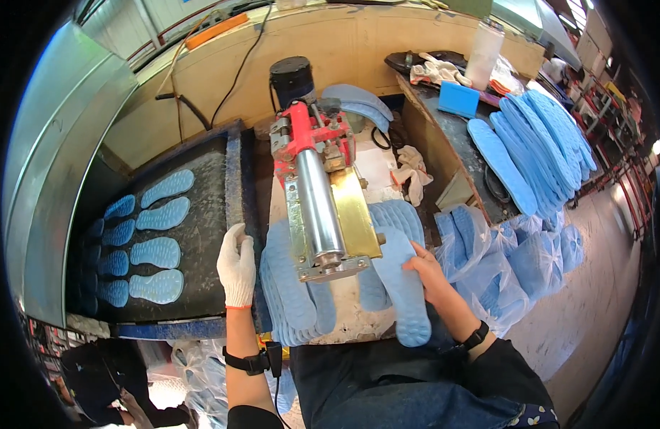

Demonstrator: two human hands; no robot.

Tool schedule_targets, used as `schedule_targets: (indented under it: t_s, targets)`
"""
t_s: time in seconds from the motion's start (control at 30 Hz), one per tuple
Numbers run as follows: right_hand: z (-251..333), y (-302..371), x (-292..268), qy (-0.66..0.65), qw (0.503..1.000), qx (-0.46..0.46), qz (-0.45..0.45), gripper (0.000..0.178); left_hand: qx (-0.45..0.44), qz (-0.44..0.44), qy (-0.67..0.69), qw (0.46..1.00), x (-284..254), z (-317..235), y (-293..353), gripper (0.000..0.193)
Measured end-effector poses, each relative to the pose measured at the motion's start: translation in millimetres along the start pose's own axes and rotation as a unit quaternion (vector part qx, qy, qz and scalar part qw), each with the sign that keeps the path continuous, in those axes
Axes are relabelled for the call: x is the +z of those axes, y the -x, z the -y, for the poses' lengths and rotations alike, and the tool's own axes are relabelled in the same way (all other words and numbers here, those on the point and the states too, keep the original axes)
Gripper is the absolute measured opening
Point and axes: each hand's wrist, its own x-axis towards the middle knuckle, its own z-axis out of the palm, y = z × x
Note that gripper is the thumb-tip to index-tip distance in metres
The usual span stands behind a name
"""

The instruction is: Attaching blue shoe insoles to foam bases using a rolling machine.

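Busy workshop here, tan wooden panel (373, 39) across the back and a shiny metal housing (94, 107) far left. Next to that there's a dark belt (208, 236) in a blue frame, with rows of blue soles (157, 251) laid flat toward its left edge. The left hand (237, 268), in a white knit glove, is just past the belt's front right corner. Its fingers are loosely bunched with nothing visible in them; can't tell if the thumb actually meets them.

Then the pale desk (344, 325), with a fanned stack of soles (287, 293) near its front left corner and a red-framed machine (319, 207) with a steel cylinder in the middle. Right of that is the light blue insole (400, 279), its heel end poking past the desk's front edge. The bare right hand (430, 275) pinches its right edge, thumb on top.

My guess on handling: super light, foamy, bendy, hard to break, with the bumpy heel giving some grip. A side-edge pinch around the middle seems right, though I'd expect the ends to droop and neighbours to cling.

Far right, a second desk (444, 125) has more soles (537, 143) toward its front right corner, with stuffed clear bags (480, 286) below its front edge.
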Motion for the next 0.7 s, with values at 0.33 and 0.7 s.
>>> schedule_targets:
  t_s: [0.33, 0.7]
  targets:
    - [-39, -55, -2, 0.482, 0.813, -0.301, -0.129, 0.030, 0.029, -0.055, -0.044, 0.997, 6, -6, 9, 0.033]
    - [-42, -61, 7, 0.429, 0.811, -0.380, -0.120, 0.028, 0.045, -0.007, -0.060, 0.997, -5, -8, 8, 0.021]
